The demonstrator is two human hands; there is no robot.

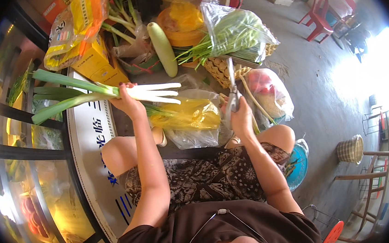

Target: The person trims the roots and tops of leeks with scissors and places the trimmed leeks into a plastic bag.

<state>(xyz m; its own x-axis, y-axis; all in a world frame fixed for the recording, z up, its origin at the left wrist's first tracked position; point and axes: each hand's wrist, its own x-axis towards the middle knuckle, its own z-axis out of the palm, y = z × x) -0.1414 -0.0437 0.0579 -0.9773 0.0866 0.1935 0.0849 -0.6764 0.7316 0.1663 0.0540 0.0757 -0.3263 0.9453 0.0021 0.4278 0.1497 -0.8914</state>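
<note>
Several leeks (84, 93) lie sideways in my left hand (128, 99), green leaves to the left and white ends to the right. My right hand (240, 112) grips metal scissors (233, 93), whose blades point away from me. The leeks and the scissors are apart. Between my hands, on the floor, a yellow plastic bag (193, 111) lies over clear plastic, with green stalks at its left end. Beyond it stand a pale green gourd (163, 49) and a clear bag of leafy greens (235, 31) resting on a woven basket (219, 71).
A glass display case (44, 155) runs along the left. A yellow cardboard box (101, 62) and an orange tub (179, 32) stand ahead. At right are a clear bag with red items (264, 89), a blue basin (297, 168), a checked bin (350, 150) and a red chair (319, 17).
</note>
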